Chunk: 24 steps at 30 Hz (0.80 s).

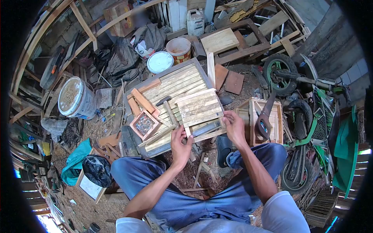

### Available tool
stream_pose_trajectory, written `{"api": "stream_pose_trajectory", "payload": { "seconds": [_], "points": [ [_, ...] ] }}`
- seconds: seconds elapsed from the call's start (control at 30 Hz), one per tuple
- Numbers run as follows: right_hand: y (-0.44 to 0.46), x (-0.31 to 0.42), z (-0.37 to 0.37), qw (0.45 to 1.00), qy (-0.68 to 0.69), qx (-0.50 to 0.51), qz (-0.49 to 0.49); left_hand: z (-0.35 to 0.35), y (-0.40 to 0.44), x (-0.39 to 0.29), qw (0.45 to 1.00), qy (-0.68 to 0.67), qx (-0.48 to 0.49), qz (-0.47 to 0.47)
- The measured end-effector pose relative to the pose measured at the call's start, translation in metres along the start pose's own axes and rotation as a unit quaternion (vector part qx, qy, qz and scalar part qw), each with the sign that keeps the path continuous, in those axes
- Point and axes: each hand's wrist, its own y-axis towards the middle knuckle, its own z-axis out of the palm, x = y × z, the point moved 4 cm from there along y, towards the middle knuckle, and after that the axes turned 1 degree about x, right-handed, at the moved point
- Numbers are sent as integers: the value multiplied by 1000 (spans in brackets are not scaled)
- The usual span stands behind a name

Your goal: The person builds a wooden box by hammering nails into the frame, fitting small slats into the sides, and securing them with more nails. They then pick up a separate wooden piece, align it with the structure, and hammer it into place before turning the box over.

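A small panel of wooden slats [200, 108] lies tilted over a slatted wooden work surface [186, 79] in front of me. My right hand [235, 127] grips the panel's lower right corner, thumb and fingers closed on its edge. My left hand [181, 146] is at the panel's lower left, with its fingers closed around the end of a thin wooden strip [188, 131] that sticks out there. Left of the panel lies a hammer [169, 110]. Beside it, a wooden box of nails [145, 123] rests with wood blocks [143, 101] behind it.
An open wooden crate [278, 134] with a handsaw [265, 116] on it stands at right, near a green small motorbike [316, 120]. Buckets [77, 99], a lidded pail [160, 62] and scrap wood surround the work surface. My knees flank its near edge.
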Motion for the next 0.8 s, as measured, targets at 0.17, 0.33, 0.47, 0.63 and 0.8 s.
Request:
{"api": "stream_pose_trajectory", "payload": {
  "seconds": [0.17,0.33,0.47,0.63,0.8],
  "points": [
    [-1,2,0,1000,-1,-1,2,0,1,7,1000,-25,7,-3],
    [0,-1,0,1000,9,-6,-7,-1,1,2,1000,-17,13,-9],
    [-1,-3,0,1000,3,-17,-15,-1,1,0,999,-31,16,-10],
    [-2,3,0,1000,2,-12,-15,-2,1,-3,1000,-14,16,-20],
    [2,-7,2,1000,9,-16,-25,-1,2,0,1000,-18,19,-17]
  ]
}}
